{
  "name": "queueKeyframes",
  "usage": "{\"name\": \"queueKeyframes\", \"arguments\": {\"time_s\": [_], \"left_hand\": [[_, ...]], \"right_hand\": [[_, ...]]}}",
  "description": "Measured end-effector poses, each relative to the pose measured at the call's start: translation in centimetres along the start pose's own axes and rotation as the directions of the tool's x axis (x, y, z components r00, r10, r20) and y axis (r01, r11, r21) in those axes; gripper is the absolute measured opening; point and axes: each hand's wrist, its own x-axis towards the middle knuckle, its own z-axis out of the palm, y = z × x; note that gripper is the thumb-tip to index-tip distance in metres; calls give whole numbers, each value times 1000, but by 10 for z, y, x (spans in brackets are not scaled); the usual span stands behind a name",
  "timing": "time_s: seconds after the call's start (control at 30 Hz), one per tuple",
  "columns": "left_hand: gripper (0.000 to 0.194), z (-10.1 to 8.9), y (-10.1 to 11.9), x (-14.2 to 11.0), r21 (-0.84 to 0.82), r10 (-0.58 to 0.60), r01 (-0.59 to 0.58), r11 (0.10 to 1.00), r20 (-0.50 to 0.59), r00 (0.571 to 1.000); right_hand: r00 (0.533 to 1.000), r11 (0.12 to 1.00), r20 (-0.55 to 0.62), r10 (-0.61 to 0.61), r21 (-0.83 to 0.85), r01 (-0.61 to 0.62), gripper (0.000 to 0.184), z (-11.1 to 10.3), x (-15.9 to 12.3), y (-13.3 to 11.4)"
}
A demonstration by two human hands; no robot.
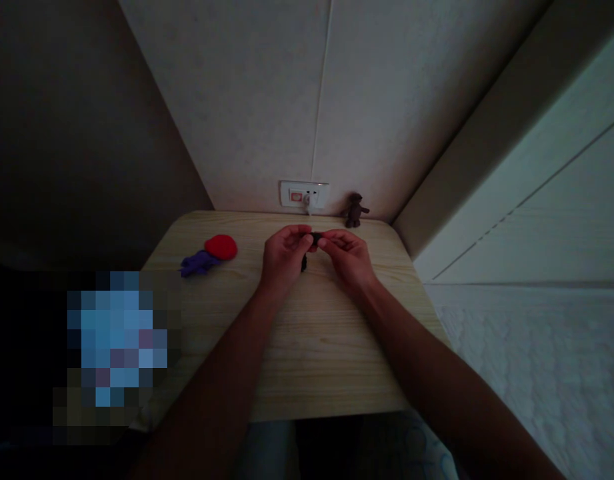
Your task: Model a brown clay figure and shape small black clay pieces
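My left hand (285,252) and my right hand (347,252) meet above the far middle of a small light wooden table (307,347). Both pinch a small dark object (317,237) between their fingertips; the light is too dim to name it. A dark bit of it hangs below, between the hands. Left of my hands, a red round lump (221,246) rests against a purple piece (199,263) on the tabletop.
A small brown figurine (355,210) stands at the table's back right edge. A white wall socket (304,195) with a plug sits behind the table. A white quilted surface (537,360) lies to the right. A blurred blue patch (117,333) is at the left.
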Motion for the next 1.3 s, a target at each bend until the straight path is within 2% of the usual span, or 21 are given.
{"name": "queueKeyframes", "arguments": {"time_s": [0.1, 0.2, 0.37, 0.5, 0.77, 0.87, 1.07, 1.3], "left_hand": [[32, 2, 0, 0, -82, -34, 33, 996, -7, 999], [34, 3, 0, 1, -140, -38, 35, 990, -15, 999], [35, 2, -3, 2, -143, -15, 11, 990, -32, 999], [35, 1, -2, 2, -125, -14, 8, 992, -52, 999], [35, 0, 7, 1, -191, -87, 94, 977, 46, 995], [31, 1, 5, 1, -153, -70, 80, 985, 70, 995], [24, -5, 0, 3, -46, 26, -22, 999, 100, 995], [38, -9, -1, 4, 109, 67, -76, 991, 84, 994]], "right_hand": [[999, 998, 12, 30, 58, -31, 38, -1, 0, 3], [1000, 999, -15, 11, 35, -10, 40, 0, 0, 3], [986, 979, -19, -164, -122, 160, 26, 3, -5, -1], [963, 944, 19, -268, -197, 266, 34, 5, -8, -4], [984, 959, 45, -174, -220, 180, 30, 3, -9, -6], [980, 939, 43, -193, -281, 197, 30, 2, -9, -5], [966, 908, -2, -257, -343, 241, 29, -4, -6, 0], [971, 916, 20, -240, -325, 233, 27, -6, -3, -4]]}}
